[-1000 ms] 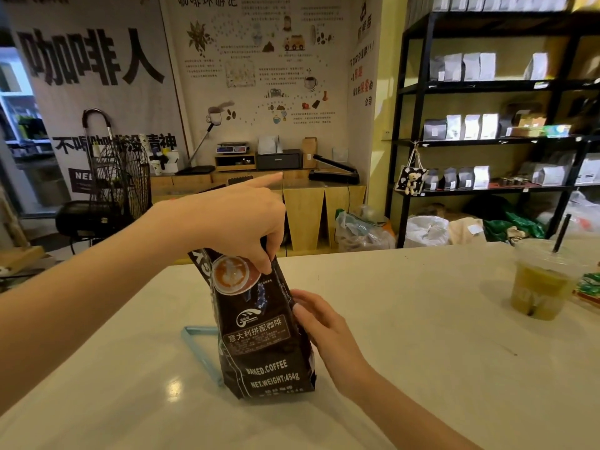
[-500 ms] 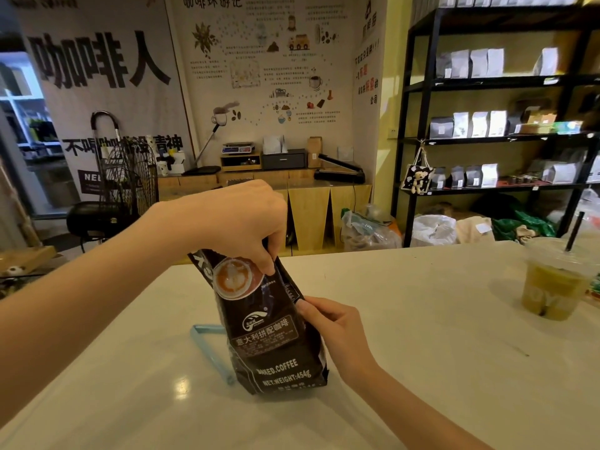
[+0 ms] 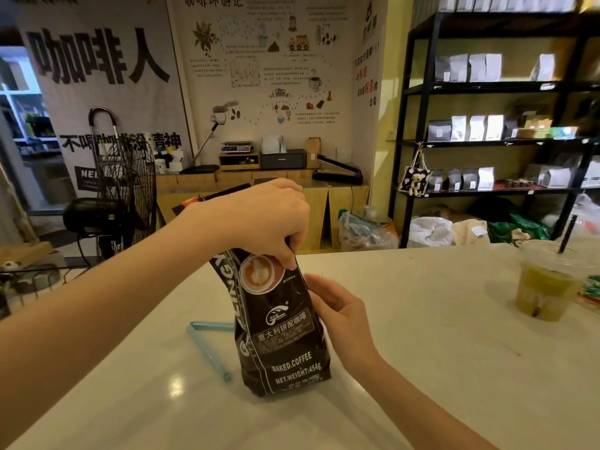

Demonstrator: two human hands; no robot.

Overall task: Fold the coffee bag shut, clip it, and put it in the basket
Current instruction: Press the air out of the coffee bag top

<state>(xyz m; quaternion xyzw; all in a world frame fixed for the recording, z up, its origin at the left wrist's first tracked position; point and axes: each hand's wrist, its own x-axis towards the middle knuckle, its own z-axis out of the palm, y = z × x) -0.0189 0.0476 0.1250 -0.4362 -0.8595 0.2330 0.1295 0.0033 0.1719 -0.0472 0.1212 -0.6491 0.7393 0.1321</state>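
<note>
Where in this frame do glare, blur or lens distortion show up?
Head view: a ceiling-light glare spot on the table beside the coffee bag; right hand fingers slightly motion-blurred; iced drink soft near the edge; shelves lean from wide-angle distortion.

A lidded cup (image 3: pixel 545 284) of green drink with a black straw (image 3: pixel 566 233) stands at the right of the white table (image 3: pixel 422 352). Behind, black shelves (image 3: pixel 487 141) hold pale pouches (image 3: pixel 477 128). A fan (image 3: pixel 126 183) stands at left. A wooden counter (image 3: pixel 259 180) carries a scale (image 3: pixel 236 147) below a wall poster (image 3: pixel 266 60).
</note>
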